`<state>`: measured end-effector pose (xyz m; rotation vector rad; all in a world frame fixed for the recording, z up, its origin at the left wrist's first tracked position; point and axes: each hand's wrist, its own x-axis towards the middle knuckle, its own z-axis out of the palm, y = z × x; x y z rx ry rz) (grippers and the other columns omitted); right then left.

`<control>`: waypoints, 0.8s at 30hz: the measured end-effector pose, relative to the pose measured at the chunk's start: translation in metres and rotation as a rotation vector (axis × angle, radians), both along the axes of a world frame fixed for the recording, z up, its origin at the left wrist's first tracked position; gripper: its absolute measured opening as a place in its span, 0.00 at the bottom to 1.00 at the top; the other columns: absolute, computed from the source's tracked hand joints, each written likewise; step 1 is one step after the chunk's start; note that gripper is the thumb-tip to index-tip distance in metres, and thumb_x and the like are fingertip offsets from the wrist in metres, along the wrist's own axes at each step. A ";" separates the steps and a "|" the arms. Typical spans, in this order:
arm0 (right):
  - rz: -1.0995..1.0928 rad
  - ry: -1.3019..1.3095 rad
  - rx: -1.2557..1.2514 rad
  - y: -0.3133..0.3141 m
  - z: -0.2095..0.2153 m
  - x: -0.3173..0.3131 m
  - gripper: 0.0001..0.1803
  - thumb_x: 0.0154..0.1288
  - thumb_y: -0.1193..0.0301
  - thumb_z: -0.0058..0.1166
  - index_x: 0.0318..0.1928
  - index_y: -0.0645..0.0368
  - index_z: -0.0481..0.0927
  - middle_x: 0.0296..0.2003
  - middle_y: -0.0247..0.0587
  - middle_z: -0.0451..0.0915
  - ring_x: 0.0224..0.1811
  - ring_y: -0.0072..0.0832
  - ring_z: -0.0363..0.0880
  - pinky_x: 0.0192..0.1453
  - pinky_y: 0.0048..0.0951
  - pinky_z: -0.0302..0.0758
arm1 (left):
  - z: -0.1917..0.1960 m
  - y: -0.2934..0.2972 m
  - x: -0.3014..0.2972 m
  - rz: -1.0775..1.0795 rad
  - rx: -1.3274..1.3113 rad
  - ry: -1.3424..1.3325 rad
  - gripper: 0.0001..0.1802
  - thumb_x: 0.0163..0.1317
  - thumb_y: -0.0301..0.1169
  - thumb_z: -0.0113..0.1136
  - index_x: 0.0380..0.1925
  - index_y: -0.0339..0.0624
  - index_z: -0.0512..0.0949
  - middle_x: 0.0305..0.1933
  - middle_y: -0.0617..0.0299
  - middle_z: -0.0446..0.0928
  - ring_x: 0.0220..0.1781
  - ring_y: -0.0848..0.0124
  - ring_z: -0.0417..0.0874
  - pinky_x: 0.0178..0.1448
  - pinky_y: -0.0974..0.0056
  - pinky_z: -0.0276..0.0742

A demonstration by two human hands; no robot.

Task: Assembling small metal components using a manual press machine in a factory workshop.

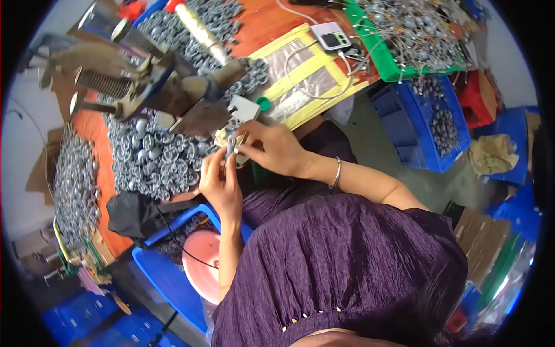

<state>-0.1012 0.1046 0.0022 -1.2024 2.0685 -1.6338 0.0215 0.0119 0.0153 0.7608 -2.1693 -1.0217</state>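
My left hand [221,186] is closed, its fingertips pinching a small grey part [231,146] held upright. Close beside it, my right hand [276,149] has thumb and forefinger pressed together at the part's upper end. A small brass-coloured piece [244,139] shows at those fingertips; its kind is too small to make out. Both hands are just in front of a bench press [196,113] with metal springs, near its pale block [244,109]. To their left lies a heap of grey ring-shaped parts [153,159].
More grey parts [75,185] are heaped at the far left. A small device with a screen [330,37] and a cable lies on the yellow-taped board [315,87]. Blue bins [399,124] and a green tray [384,58] stand right. A pink bowl [199,272] is by my left forearm.
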 end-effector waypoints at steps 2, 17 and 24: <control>-0.034 0.215 0.045 -0.008 -0.003 -0.002 0.08 0.56 0.69 0.58 0.34 0.56 0.75 0.19 0.37 0.78 0.24 0.36 0.79 0.29 0.33 0.73 | -0.001 -0.010 -0.007 0.017 -0.006 -0.001 0.09 0.59 0.23 0.60 0.40 0.35 0.80 0.30 0.65 0.73 0.25 0.82 0.67 0.28 0.76 0.63; 0.089 -0.204 -0.111 -0.060 0.041 -0.144 0.13 0.68 0.66 0.48 0.37 0.62 0.81 0.26 0.35 0.81 0.30 0.20 0.81 0.33 0.24 0.77 | -0.009 -0.025 -0.026 -0.022 -0.106 -0.002 0.10 0.50 0.22 0.66 0.34 0.44 0.83 0.25 0.62 0.68 0.26 0.70 0.69 0.30 0.66 0.64; -0.022 0.197 -0.447 -0.058 0.156 -0.096 0.15 0.60 0.64 0.60 0.40 0.63 0.79 0.32 0.39 0.81 0.32 0.22 0.80 0.40 0.25 0.76 | -0.012 -0.028 -0.023 -0.004 -0.108 -0.038 0.09 0.48 0.21 0.66 0.32 0.41 0.82 0.26 0.59 0.72 0.28 0.66 0.73 0.33 0.64 0.68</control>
